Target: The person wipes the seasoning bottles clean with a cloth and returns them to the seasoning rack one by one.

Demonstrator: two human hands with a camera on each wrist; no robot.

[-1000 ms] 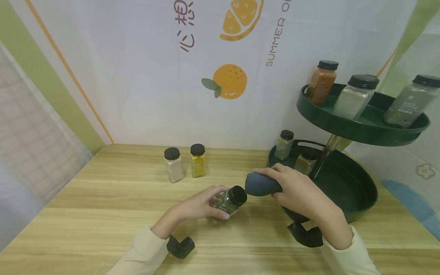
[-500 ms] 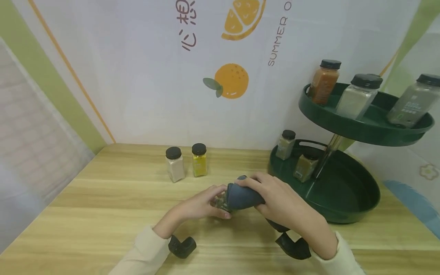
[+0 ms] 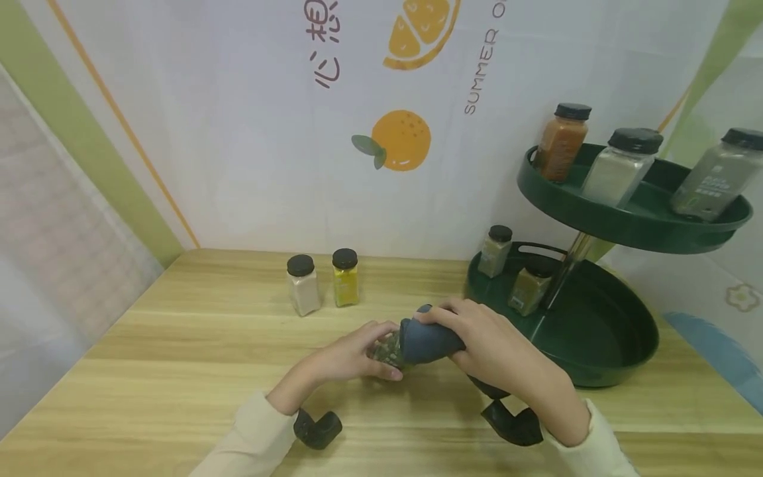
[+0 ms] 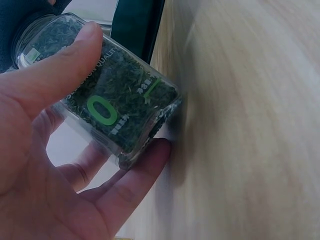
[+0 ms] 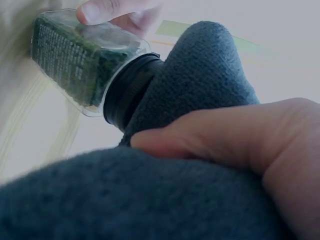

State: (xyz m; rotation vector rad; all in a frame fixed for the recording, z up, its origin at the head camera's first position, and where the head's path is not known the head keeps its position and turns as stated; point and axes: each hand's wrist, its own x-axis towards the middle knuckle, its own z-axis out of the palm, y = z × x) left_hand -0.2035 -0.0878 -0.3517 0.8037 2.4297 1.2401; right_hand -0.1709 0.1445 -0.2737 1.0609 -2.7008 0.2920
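A: Centre of the frame, here it is: a clear, square-sided jar of dried green flakes, tilted over the pale wood-grain tabletop, its lid end towards the right!

B: Who's got what?

A: The left grip is curled part-way round the jar's body, thumb along one face, fingers across others. The right grip is closed on a bunched, dark blue, fuzzy cloth, tucked up against the round black lid.

B: So where's the danger?

A: Slippage, I'd say! Those walls look smooth, and a hard rub on the lid could push the jar back through the left fingers.

B: And it could land on the tabletop?

A: It could. In the left wrist view its base sits close to the wood; whether they touch, I can't tell. One jolt might knock that corner.

B: What about the lid?

A: If the cloth drags it round, it might loosen, and tilted like that, flakes could spill. How tight it is, I can't see.

B: Anything at frame right?

A: The dark green round lower tray, near the right forearm. A wide rightward swing might bump it.
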